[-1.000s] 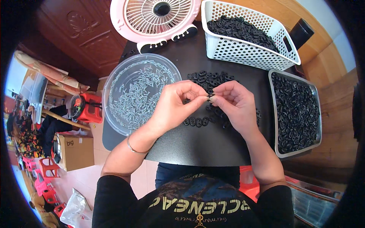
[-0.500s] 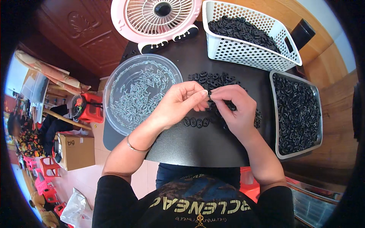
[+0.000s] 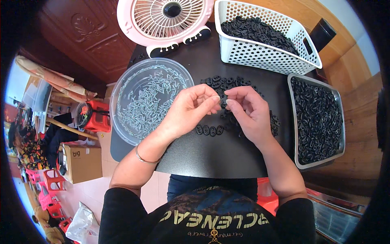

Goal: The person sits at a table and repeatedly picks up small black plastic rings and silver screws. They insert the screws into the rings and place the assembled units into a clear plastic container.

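Head view: our left hand [image 3: 189, 110] and right hand [image 3: 248, 112] pinch one small black part [image 3: 222, 101] between fingertips, above the loose pile [image 3: 227, 83]. Metal tray [image 3: 339, 122] right of them holds many; basket [image 3: 264, 53] stays full, so much seems left.

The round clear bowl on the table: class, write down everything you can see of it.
The round clear bowl looks like thin transparent plastic, shallow and wide with a raised rim. It sits upright on the left part of the black table, partly over its edge, before the pink fan. Many small pale, silvery pin-like pieces lie loose in it. The left hand lies across its right rim; contact is unclear.
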The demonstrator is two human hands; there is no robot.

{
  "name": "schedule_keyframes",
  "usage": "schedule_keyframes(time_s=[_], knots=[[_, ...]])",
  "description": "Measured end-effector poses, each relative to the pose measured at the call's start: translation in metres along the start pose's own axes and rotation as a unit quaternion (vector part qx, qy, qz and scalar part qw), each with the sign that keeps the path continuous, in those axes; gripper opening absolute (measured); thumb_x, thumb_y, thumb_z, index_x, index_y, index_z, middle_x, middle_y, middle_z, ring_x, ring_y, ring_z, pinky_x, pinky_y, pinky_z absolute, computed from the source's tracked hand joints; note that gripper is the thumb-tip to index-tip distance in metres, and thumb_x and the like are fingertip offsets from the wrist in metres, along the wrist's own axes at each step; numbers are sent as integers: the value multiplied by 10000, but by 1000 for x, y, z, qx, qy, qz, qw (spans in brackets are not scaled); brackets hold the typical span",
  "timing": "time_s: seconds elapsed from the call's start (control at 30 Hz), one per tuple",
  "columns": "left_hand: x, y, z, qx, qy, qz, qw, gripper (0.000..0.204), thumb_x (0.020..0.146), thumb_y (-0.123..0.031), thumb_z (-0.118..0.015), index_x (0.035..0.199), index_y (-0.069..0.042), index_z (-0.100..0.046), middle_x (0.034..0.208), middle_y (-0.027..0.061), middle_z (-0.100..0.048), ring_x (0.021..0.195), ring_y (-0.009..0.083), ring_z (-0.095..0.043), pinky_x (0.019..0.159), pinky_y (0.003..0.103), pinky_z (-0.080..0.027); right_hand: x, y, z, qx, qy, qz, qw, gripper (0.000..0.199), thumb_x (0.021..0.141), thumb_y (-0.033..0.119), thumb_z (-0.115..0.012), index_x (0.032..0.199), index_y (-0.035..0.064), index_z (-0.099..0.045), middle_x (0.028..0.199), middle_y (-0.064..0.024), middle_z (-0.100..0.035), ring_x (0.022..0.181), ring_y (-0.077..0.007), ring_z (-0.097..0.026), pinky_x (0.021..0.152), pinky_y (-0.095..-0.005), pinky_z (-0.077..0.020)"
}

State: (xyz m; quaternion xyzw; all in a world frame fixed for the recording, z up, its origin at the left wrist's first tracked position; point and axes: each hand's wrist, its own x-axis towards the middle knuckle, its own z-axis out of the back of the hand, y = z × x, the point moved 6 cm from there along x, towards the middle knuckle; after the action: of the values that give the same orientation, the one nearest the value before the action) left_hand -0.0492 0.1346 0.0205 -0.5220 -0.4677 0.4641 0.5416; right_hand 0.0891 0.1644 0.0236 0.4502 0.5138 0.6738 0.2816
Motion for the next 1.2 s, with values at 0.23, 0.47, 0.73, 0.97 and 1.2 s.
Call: schedule_keyframes(time_s=[0.23, 0.47, 0.73, 0.97, 1.2], knots=[[-1, -1, -1, 29, -1, -8, 1000, 151, 880, -140, -510, 867, 4, -555, 740, 22, -591, 688, 56, -544, 636, 202, -454, 0, 0, -1, 10, 10, -9, 1000, 162, 808, 8, -548, 968, 0, -571, 828, -58, -615, 767, -90, -586, 682, -225, -470], [-1, 0, -1, 14, -8, -17, 1000, 139, 869, -132, -536, 847, 2, -563, 729, 7, -583, 670, 28, -516, 605, 186, -435, 0, -2, 0, -24, 37, -36, 998, 170, 803, -5, -554, 972, -14, -562, 849, -59, -612, 778, -82, -585, 694, -218, -473], [-8, -11, -29, 391, 11, -241, 888, 213, 679, -35, -645, 886, -33, -597, 766, 104, -543, 732, 275, -545, 678, 343, -445, 8, 0, 18, 93, -40, -35, 994, 110, 791, -28, -574, 898, -10, -553, 861, -51, -580, 791, -107, -585, 736, -223, -469], [-8, -3, -32, 432, 31, -221, 874, 183, 668, -73, -661, 836, -44, -595, 750, 91, -539, 744, 271, -539, 667, 362, -440, 9, -3, 19, 96, -36, -51, 993, 105, 767, -23, -612, 860, -8, -563, 890, -54, -579, 837, -95, -566, 767, -222, -457], [-13, -9, -30, 439, 83, -126, 886, 254, 614, -174, -734, 774, -62, -572, 697, 62, -534, 669, 243, -549, 584, 355, -438, 9, -10, 22, 94, -17, -55, 994, 138, 775, -4, -606, 898, 5, -544, 912, -41, -570, 851, -80, -546, 788, -220, -440]])
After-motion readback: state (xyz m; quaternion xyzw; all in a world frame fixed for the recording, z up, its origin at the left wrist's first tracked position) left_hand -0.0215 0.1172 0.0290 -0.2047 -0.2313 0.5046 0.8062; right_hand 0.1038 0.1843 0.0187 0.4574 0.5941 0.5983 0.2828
